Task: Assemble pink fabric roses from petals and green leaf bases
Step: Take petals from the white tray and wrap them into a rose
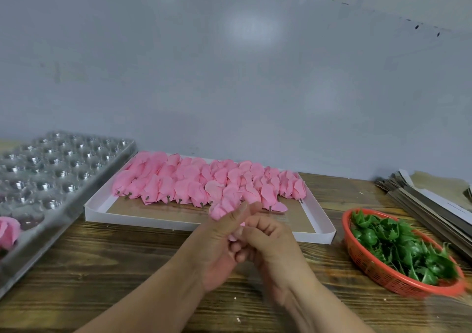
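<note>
The single head-worn view looks forward and down, close over the wooden table (102,268).

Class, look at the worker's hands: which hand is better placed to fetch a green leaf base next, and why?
Probably the right hand. The red basket of green leaf bases sits on its side, while the left hand pinches the pink rose and would have to cross over.

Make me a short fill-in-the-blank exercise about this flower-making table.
1. The green leaf bases lie in a ____ basket.
2. The loose pink petals fill a shallow ____ tray.
3. Both hands, left hand and right hand, hold a ____ flower.

Missing words: red; white; pink
</note>
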The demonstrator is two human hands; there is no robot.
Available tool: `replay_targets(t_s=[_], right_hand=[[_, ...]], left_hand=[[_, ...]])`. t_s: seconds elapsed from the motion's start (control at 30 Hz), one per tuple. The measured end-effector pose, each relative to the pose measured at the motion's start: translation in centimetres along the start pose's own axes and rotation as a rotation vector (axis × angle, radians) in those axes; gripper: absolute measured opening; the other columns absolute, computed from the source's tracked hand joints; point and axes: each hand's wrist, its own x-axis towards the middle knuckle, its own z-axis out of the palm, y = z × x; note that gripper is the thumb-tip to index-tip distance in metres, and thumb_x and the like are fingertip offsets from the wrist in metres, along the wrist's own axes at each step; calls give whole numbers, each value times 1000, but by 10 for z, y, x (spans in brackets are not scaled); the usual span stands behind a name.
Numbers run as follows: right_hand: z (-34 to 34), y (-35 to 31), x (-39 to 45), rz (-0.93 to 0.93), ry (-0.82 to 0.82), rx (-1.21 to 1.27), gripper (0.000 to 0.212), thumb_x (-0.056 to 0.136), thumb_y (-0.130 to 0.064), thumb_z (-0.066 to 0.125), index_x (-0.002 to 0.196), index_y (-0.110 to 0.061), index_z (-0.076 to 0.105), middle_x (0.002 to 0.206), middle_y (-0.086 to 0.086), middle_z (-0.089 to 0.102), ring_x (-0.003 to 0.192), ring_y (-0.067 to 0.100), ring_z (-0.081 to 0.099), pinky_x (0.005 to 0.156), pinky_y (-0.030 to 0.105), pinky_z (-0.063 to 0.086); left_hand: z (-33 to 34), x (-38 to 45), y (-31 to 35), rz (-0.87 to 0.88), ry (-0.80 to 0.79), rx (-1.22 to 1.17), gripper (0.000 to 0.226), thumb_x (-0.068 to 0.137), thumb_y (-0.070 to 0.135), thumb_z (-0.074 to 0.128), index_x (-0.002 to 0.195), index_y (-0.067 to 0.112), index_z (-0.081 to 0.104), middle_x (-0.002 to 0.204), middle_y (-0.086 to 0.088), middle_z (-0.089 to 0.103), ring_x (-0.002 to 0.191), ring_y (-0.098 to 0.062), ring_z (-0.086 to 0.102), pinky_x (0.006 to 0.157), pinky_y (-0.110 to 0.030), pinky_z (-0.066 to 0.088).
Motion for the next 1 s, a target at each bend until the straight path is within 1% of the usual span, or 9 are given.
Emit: replay_targets(t_s=[0.2,0.33,0.43,0.5,0.57,0.63,0.73,0.83,1.0], right_hand=[[2,6,-2,-278,118,-334,12,64,-10,67,75,-6,65,56,-4,49,56,8,43,54,25,38],[1,6,-2,-220,121,-257,17,66,-11,64,68,6,59,56,10,43,56,19,38,54,31,36],[0,0,-2,-97,-11,-101,8,65,-16,69,62,-9,66,54,9,55,48,14,48,47,20,41],[-2,-2,-1,-22,-89,-24,14,61,-25,71,60,-12,66,53,9,56,44,11,46,45,19,38],[-5,-3,0,49,-125,54,20,60,-29,71,60,-10,66,53,8,57,42,11,46,45,21,38],[-5,-3,0,86,-126,102,20,62,-28,71,62,-9,65,56,7,58,43,11,47,45,22,38],[0,2,-1,-23,-46,3,8,70,-17,65,67,-10,68,60,9,58,51,15,50,47,22,42],[4,8,-3,-196,93,-213,12,65,-9,66,77,-5,67,60,5,50,59,17,42,57,31,38],[2,11,-4,-315,216,-394,23,66,-18,65,70,4,60,56,6,41,56,16,35,53,31,32]], left_hand=[[-1,3,2,55,-14,-2,43,53,30,80,88,4,77,93,-17,70,84,-25,69,69,-33,60],[-1,1,0,71,-27,74,48,56,31,83,94,4,75,98,-19,69,89,-27,67,75,-38,56],[-3,-3,4,67,-84,152,50,61,38,84,98,6,75,83,-16,60,64,-19,54,54,-28,43],[-5,-3,6,64,-127,176,62,56,45,87,101,5,74,65,-8,51,46,-12,44,43,-24,38],[-7,-2,6,54,-161,186,73,46,48,92,104,6,74,52,-4,40,39,-12,42,41,-24,41],[-8,-1,6,52,-166,190,69,50,48,91,104,8,74,46,0,34,37,-12,41,40,-24,40],[-7,1,6,62,-96,170,49,64,43,82,97,8,76,62,-8,53,48,-14,48,44,-24,39],[-4,3,4,74,-38,85,43,61,37,75,91,5,77,90,-17,68,78,-25,66,68,-34,56],[1,1,-1,95,-32,34,38,62,32,75,89,4,74,91,-11,73,79,-19,71,65,-28,57]])
